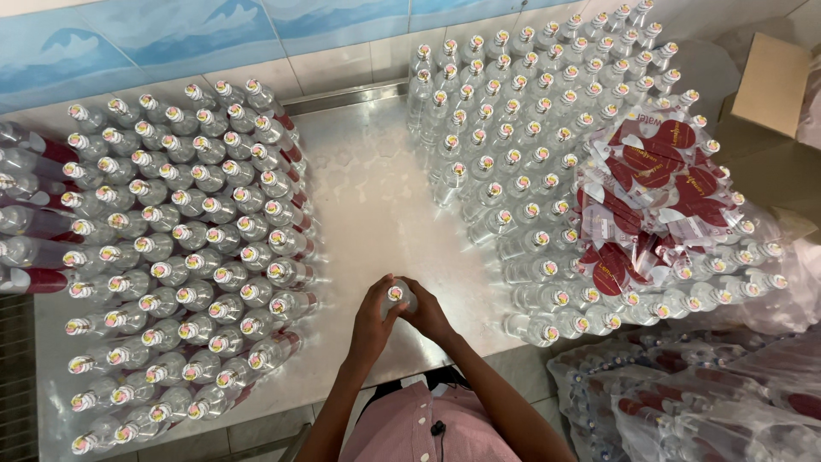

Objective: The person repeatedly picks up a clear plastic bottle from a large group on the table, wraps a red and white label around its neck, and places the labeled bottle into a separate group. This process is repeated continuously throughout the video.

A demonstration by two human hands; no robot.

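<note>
A clear plastic bottle (398, 294) with a white cap stands on the steel table (368, 197), near its front edge. My left hand (372, 321) wraps its left side and my right hand (428, 312) wraps its right side, so both hold it. Most of the bottle's body is hidden by my fingers. To the left stands a dense block of capped bottles with red labels (188, 248). On the right is a block of bare clear bottles (513, 162).
A loose heap of red and white labels (650, 205) lies on top of the right-hand bottles. Shrink-wrapped bottle packs (701, 402) sit at the lower right. A cardboard box (770, 81) is at the upper right. A tiled wall runs behind the table.
</note>
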